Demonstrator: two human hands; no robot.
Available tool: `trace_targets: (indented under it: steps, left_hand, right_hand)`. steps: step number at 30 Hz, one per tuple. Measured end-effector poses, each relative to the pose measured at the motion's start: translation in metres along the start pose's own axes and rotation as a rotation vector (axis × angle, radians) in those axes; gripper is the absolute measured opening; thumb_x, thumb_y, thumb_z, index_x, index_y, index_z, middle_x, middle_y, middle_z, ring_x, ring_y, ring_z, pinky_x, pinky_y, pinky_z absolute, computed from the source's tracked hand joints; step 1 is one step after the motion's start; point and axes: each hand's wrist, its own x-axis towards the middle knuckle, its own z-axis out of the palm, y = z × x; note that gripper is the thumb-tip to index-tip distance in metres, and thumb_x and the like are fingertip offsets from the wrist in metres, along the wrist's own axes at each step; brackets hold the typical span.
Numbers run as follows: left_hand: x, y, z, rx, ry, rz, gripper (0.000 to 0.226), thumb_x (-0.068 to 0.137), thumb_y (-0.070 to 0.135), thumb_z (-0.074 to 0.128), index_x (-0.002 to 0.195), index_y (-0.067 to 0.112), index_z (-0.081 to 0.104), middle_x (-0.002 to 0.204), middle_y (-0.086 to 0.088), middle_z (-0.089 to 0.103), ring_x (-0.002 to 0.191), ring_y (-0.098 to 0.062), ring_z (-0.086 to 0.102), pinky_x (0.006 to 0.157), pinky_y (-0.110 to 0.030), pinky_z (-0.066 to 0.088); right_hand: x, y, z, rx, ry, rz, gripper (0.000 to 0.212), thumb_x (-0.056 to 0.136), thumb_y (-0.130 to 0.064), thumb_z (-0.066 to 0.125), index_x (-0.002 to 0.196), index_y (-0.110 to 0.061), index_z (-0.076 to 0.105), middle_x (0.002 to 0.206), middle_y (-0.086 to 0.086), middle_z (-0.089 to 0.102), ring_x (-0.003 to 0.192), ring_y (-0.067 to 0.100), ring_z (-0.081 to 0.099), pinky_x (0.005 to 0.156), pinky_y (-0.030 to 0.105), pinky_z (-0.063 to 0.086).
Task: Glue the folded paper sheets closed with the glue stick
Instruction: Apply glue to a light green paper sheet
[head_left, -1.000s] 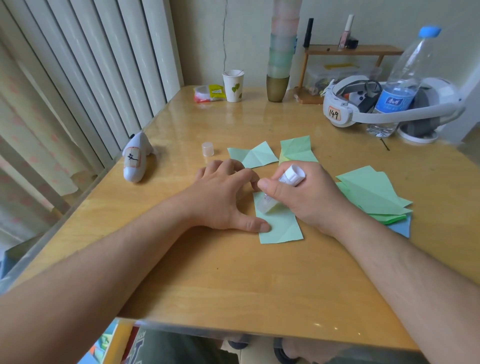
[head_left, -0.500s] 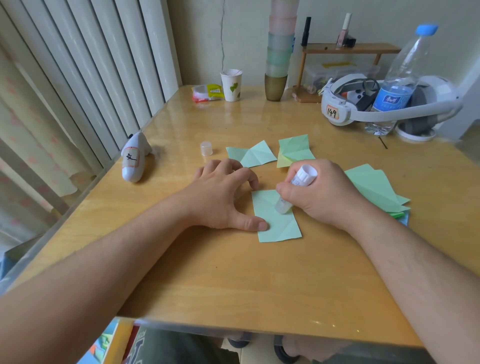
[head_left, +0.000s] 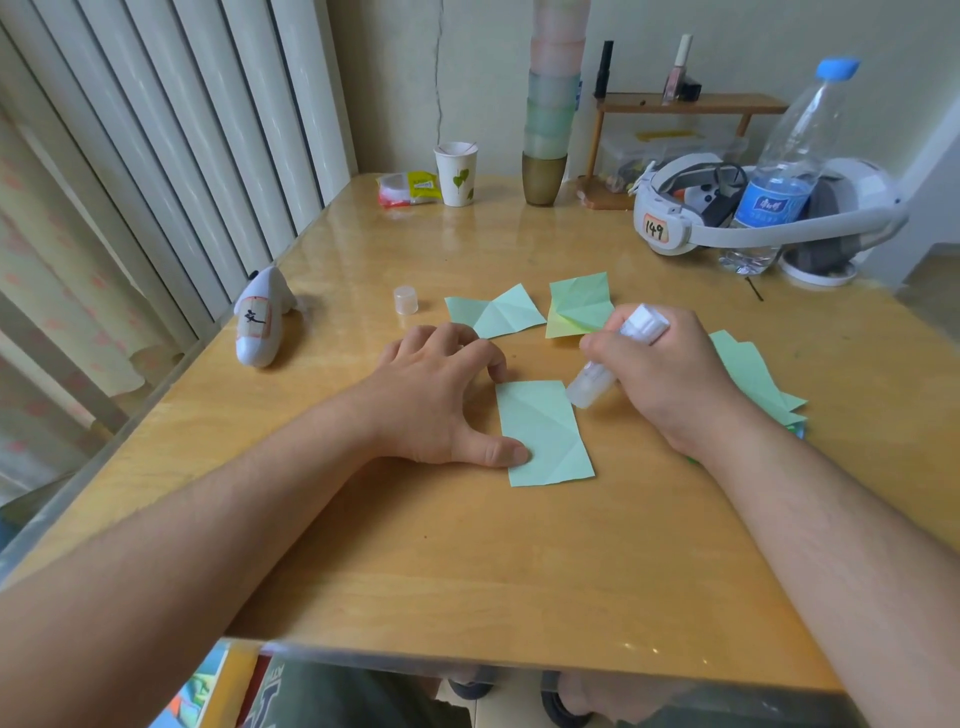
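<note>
Now R hand (head_left: 670, 379) gripping glue stick (head_left: 592, 388) — lifted off folded sheet (head_left: 545, 431); L hand (head_left: 441, 400) pins it.

- The folded sheet (head_left: 545, 431) was pale mint green, plain.
- The glue stick (head_left: 615, 358) was white, its tip clear.
- One far sheet (head_left: 576, 306) showed green over yellow.
- The paper cup (head_left: 456, 174) was white with green leaves.
- The bottle (head_left: 779, 171) had a blue cap and label.
- The table (head_left: 467, 561) was honey-coloured wood.

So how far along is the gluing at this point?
Done, apparently: two folded sheets set aside. In hand: the left hand pins a folded green sheet; the right hand grips the uncapped glue stick at its right edge. Left: the green stack behind the right hand.
</note>
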Motion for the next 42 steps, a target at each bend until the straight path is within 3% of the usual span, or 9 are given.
trace_targets:
  steps: [6, 9, 11, 15, 22, 26, 36, 42]
  left_hand:
    - [0.001, -0.003, 0.003, -0.003, 0.043, 0.019, 0.087, 0.051, 0.097, 0.053, 0.122, 0.049, 0.037, 0.139, 0.013, 0.034, 0.136, -0.02, 0.025, 0.116, -0.041, 0.024]
    - [0.001, -0.005, 0.005, -0.021, 0.086, 0.044, 0.081, 0.05, 0.097, 0.055, 0.111, 0.045, 0.038, 0.132, 0.014, 0.037, 0.128, -0.019, 0.028, 0.112, -0.042, 0.028]
    - [0.002, -0.006, 0.006, -0.021, 0.105, 0.071, 0.076, 0.051, 0.096, 0.056, 0.104, 0.044, 0.042, 0.13, 0.016, 0.037, 0.128, -0.018, 0.028, 0.112, -0.042, 0.028]
    - [0.003, -0.007, 0.008, -0.004, 0.1, 0.09, 0.07, 0.053, 0.096, 0.055, 0.099, 0.043, 0.051, 0.131, 0.018, 0.036, 0.133, -0.018, 0.026, 0.111, -0.038, 0.024]
    - [0.004, -0.006, 0.008, 0.029, 0.087, 0.087, 0.084, 0.052, 0.098, 0.051, 0.114, 0.04, 0.055, 0.135, 0.018, 0.035, 0.131, -0.016, 0.025, 0.112, -0.036, 0.021]
    - [0.004, -0.006, 0.007, 0.02, 0.077, 0.081, 0.079, 0.052, 0.097, 0.052, 0.108, 0.041, 0.052, 0.134, 0.018, 0.036, 0.13, -0.016, 0.025, 0.112, -0.037, 0.022]
    - [0.003, -0.006, 0.006, -0.001, 0.06, 0.087, 0.07, 0.053, 0.095, 0.055, 0.099, 0.043, 0.047, 0.132, 0.017, 0.036, 0.128, -0.016, 0.026, 0.116, -0.042, 0.025]
    - [0.003, -0.005, 0.005, 0.005, 0.055, 0.091, 0.069, 0.054, 0.095, 0.055, 0.099, 0.043, 0.046, 0.132, 0.017, 0.036, 0.13, -0.017, 0.026, 0.112, -0.039, 0.024]
  right_hand:
    - [-0.009, -0.005, 0.016, 0.019, -0.048, -0.1, 0.024, 0.076, -0.036, 0.07, 0.07, -0.014, 0.064, 0.057, -0.01, 0.051, 0.058, 0.009, 0.045, 0.059, 0.029, 0.038]
    - [-0.011, -0.005, 0.021, -0.021, -0.121, -0.132, 0.023, 0.077, -0.042, 0.072, 0.071, -0.021, 0.066, 0.064, 0.001, 0.062, 0.062, 0.013, 0.052, 0.06, 0.033, 0.043]
    - [-0.013, -0.004, 0.023, -0.061, -0.152, -0.145, 0.023, 0.081, -0.041, 0.078, 0.072, -0.024, 0.067, 0.067, -0.002, 0.066, 0.062, 0.009, 0.054, 0.058, 0.029, 0.045]
    - [-0.015, -0.007, 0.028, -0.131, -0.187, -0.16, 0.023, 0.084, -0.03, 0.082, 0.069, -0.022, 0.067, 0.061, -0.013, 0.061, 0.058, 0.001, 0.051, 0.054, 0.015, 0.039]
    - [-0.016, -0.008, 0.032, -0.138, -0.231, -0.147, 0.022, 0.082, -0.032, 0.084, 0.073, -0.02, 0.069, 0.069, -0.004, 0.066, 0.062, 0.004, 0.054, 0.058, 0.02, 0.043]
    - [-0.015, -0.008, 0.03, -0.173, -0.248, -0.143, 0.024, 0.083, -0.03, 0.083, 0.07, -0.018, 0.067, 0.059, -0.013, 0.056, 0.057, 0.003, 0.048, 0.053, 0.016, 0.037]
    - [-0.01, -0.001, 0.0, -0.291, -0.183, -0.102, 0.025, 0.082, -0.027, 0.08, 0.067, -0.016, 0.062, 0.054, -0.014, 0.053, 0.053, 0.006, 0.044, 0.048, 0.016, 0.034]
    - [-0.007, 0.001, 0.003, -0.316, -0.16, -0.104, 0.028, 0.083, -0.031, 0.076, 0.07, -0.014, 0.059, 0.056, -0.011, 0.049, 0.054, 0.008, 0.04, 0.05, 0.024, 0.034]
